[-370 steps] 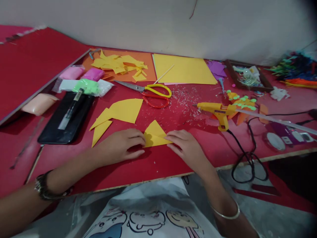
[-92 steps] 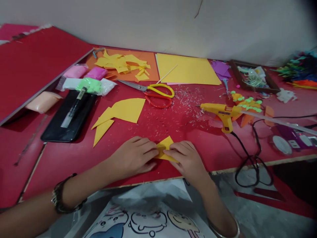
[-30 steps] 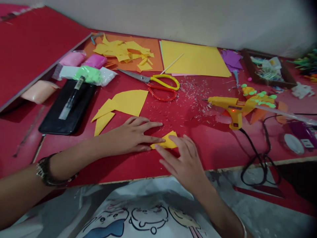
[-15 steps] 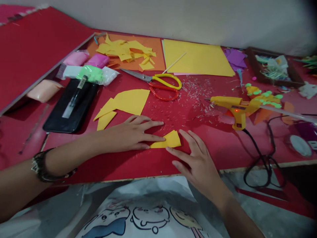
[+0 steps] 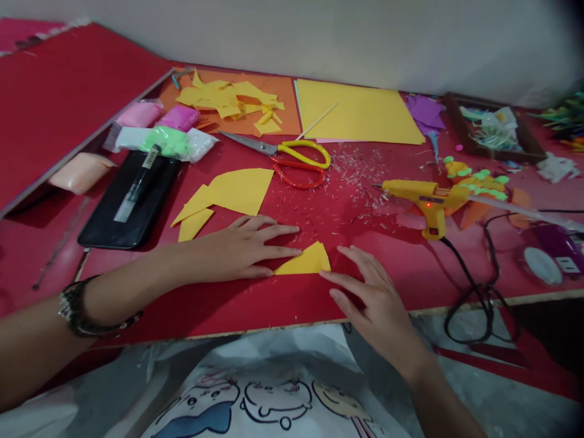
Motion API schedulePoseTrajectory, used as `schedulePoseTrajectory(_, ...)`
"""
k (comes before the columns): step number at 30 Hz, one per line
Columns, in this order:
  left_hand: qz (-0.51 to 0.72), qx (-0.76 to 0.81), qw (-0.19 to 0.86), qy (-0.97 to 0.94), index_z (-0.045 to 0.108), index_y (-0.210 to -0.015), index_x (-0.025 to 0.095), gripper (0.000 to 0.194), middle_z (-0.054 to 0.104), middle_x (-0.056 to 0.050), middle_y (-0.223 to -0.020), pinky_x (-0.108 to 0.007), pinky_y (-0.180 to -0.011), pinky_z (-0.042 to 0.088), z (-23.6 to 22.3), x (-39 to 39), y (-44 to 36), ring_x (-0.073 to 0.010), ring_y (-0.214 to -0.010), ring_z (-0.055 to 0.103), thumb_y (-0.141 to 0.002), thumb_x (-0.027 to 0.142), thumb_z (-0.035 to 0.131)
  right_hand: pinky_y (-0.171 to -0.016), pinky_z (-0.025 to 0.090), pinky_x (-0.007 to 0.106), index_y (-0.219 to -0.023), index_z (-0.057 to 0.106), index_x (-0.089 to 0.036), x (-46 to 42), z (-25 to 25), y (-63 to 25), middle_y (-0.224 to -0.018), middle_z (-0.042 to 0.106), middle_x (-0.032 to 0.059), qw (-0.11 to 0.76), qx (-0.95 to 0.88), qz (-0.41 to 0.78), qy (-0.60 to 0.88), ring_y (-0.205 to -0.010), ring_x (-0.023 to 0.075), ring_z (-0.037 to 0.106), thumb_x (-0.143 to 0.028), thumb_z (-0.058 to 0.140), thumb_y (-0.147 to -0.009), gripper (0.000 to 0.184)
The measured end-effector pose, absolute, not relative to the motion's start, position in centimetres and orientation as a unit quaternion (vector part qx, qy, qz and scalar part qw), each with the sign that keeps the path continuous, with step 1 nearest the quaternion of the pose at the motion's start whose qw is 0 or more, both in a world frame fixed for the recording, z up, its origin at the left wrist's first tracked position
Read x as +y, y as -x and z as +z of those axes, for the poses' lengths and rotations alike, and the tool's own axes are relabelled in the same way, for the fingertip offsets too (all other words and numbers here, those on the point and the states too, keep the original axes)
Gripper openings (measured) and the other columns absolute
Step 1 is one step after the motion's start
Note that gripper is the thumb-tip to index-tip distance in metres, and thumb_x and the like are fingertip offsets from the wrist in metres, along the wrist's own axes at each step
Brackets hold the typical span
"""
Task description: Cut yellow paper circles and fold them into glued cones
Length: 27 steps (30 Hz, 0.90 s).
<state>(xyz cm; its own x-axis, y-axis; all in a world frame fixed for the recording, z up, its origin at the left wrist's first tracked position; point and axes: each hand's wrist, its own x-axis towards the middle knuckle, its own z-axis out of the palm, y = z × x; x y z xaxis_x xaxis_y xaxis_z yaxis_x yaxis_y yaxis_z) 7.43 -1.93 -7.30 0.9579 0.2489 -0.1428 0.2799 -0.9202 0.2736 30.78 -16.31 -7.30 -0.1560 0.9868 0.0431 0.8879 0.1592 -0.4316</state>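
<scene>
A red tabletop [image 5: 237,304], strewn with pale shavings, meets a plain grey wall [image 5: 292,36]. Smooth yellow sheets [image 5: 360,112] lie at the back. The left hand [image 5: 241,252], fingers spread (nothing gripped), and the right hand [image 5: 374,298], fingers loosely open, flank a folded yellow paper [image 5: 303,260], flat near the front edge.

Head cam, fwd/down over hands [image 5: 237,252]
</scene>
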Motion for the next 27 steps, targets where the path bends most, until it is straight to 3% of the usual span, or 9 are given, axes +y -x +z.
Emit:
schedulePoseTrajectory(9,-0.046,0.128,0.160,-0.978,0.026,-0.136,0.039,0.052,0.023,-0.001,-0.146,-0.042,-0.094,0.030,-7.4,-1.7,-7.4,-0.0285,-0.121,0.030,-0.087,0.037,0.045,-0.093,0.041,0.042,-0.101,0.066,-0.027,-16.3,-6.7,-32.7,-0.126,0.051,0.0051,0.130,-0.747,0.119,0.642,-0.113,0.0228,0.048,-0.026,0.048,-0.084,0.024)
schedulePoseTrajectory(12,-0.058,0.130,0.166,-0.976,0.025,-0.136,0.039,0.051,0.022,-0.001,-0.146,-0.043,-0.095,0.030,-7.2,-1.7,-7.5,-0.0291,-0.122,0.029,-0.088,0.037,0.043,-0.090,0.042,0.038,-0.101,0.062,-0.022,-15.4,-7.1,-32.5,-0.114,0.057,0.0073,0.169,-0.734,0.133,0.644,-0.105,0.0212,0.051,-0.027,0.048,-0.084,0.022)
schedulePoseTrajectory(17,-0.064,0.135,0.177,-0.973,0.023,-0.138,0.036,0.055,0.021,-0.003,-0.146,-0.043,-0.096,0.032,-6.9,-1.7,-7.5,-0.0298,-0.123,0.027,-0.087,0.036,0.043,-0.089,0.038,0.040,-0.127,0.040,-0.021,-13.5,-7.9,-30.4,-0.109,0.056,0.0082,0.233,-0.693,0.202,0.652,-0.102,0.0233,0.049,-0.033,0.060,-0.076,0.056)
schedulePoseTrajectory(22,-0.033,0.115,0.214,-0.970,0.024,-0.137,0.035,0.058,0.020,-0.004,-0.146,-0.043,-0.100,0.029,-7.0,-2.0,-7.6,-0.0273,-0.126,0.026,-0.085,0.028,0.047,-0.076,0.038,0.033,-0.101,0.056,-0.024,-12.2,-7.6,-29.6,-0.079,0.058,-0.0004,0.212,-0.682,0.301,0.632,-0.073,0.0156,0.053,-0.020,0.057,-0.078,0.024)
schedulePoseTrajectory(24,-0.016,0.099,0.230,-0.968,0.028,-0.137,0.031,0.058,0.023,-0.004,-0.145,-0.041,-0.103,0.026,-7.1,-2.3,-8.0,-0.0253,-0.127,0.025,-0.083,0.024,0.048,-0.069,0.040,0.028,-0.098,0.055,-0.023,-11.7,-7.5,-29.9,-0.071,0.053,-0.0028,0.237,-0.662,0.346,0.622,-0.065,0.0126,0.050,-0.016,0.054,-0.078,0.022)
schedulePoseTrajectory(27,0.011,0.102,0.253,-0.962,0.025,-0.138,0.024,0.060,0.031,-0.007,-0.141,-0.040,-0.104,0.025,-7.3,-3.0,-8.6,-0.0233,-0.127,0.028,-0.083,0.024,0.048,-0.065,0.041,0.023,-0.105,0.054,-0.023,-10.7,-7.3,-30.5,-0.080,0.056,-0.0010,0.286,-0.654,0.381,0.588,-0.071,0.0116,0.052,-0.011,0.049,-0.079,0.029)
